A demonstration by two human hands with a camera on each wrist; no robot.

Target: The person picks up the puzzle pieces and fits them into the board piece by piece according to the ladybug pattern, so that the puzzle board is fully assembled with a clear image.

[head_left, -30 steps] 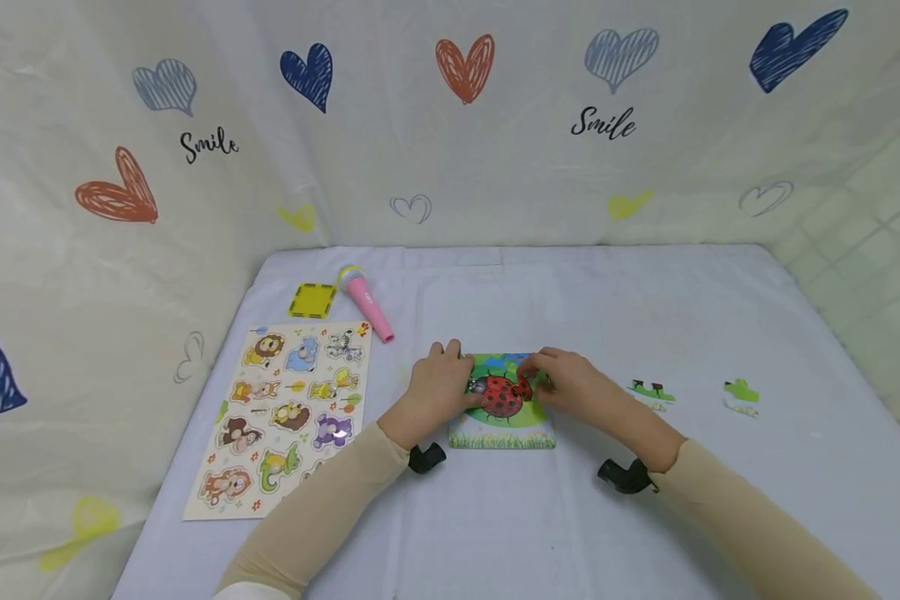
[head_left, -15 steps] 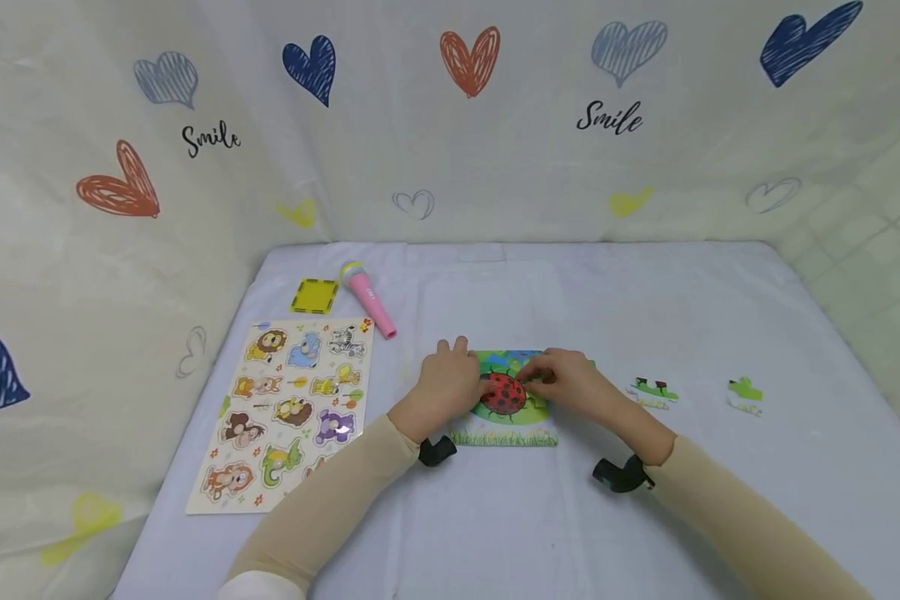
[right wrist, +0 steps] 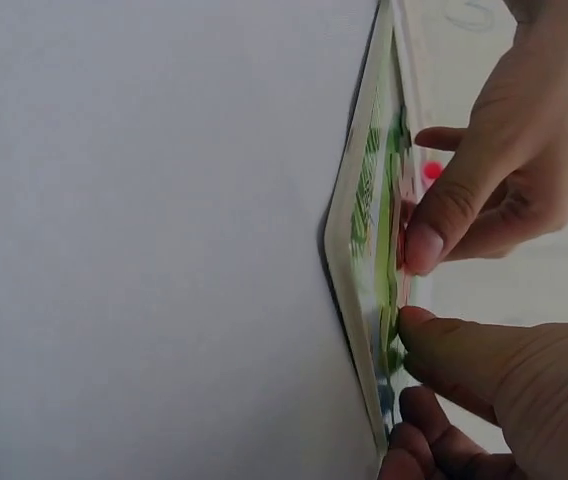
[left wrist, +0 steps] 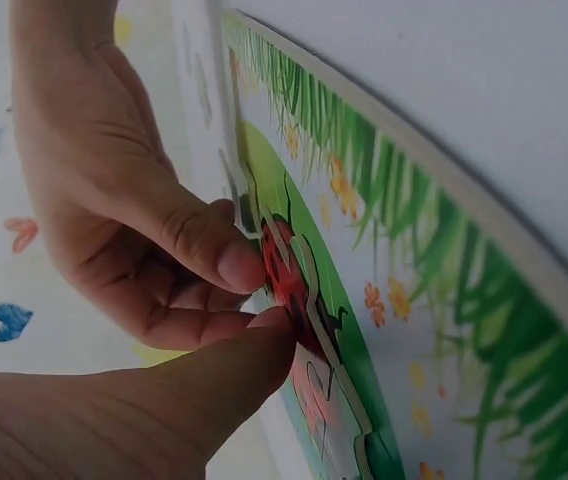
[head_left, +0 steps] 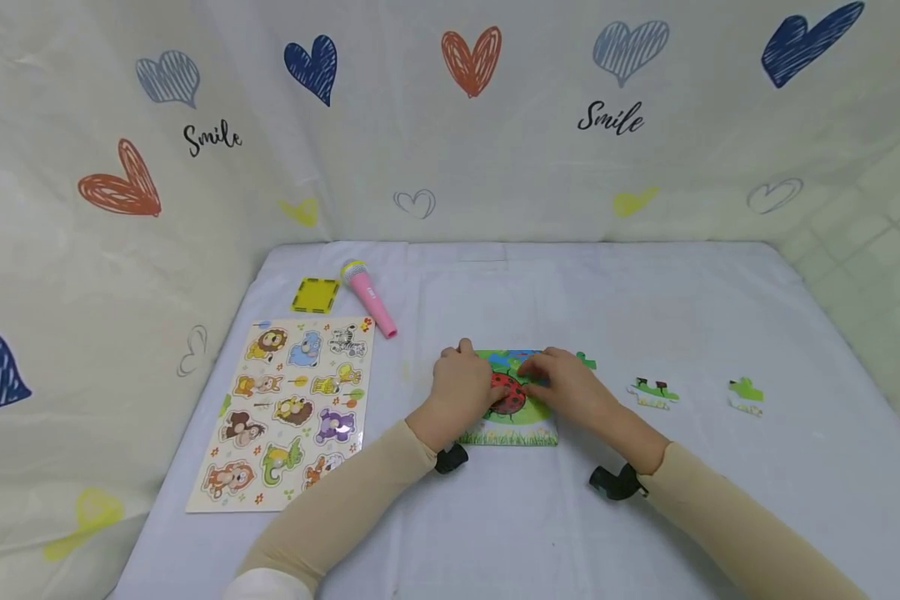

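Note:
A small square jigsaw board (head_left: 510, 437) with grass along its near edge lies mid-table. Its red spotted ladybug picture (head_left: 507, 403) lies between my two hands. My left hand (head_left: 457, 392) rests over the board's left side, its thumb (left wrist: 269, 335) pressing on the ladybug. From the right, my right hand (head_left: 576, 387) has thumb and index finger at a red puzzle piece (left wrist: 286, 285) of the ladybug, pinching it close on the board. In the left wrist view, edges of the ladybug pieces stand a little raised. My hands hide the board's sides.
Loose puzzle pieces lie to the right: a green one (head_left: 587, 361) behind my right hand, one with green and white (head_left: 652, 393) and another (head_left: 746, 396) farther out. An animal puzzle board (head_left: 281, 417), a yellow square (head_left: 315, 295) and a pink toy microphone (head_left: 370, 300) lie left.
My left hand has slid right over the board, its thumb now on the ladybug. The red piece my right hand held at the ladybug's right now lies within the picture.

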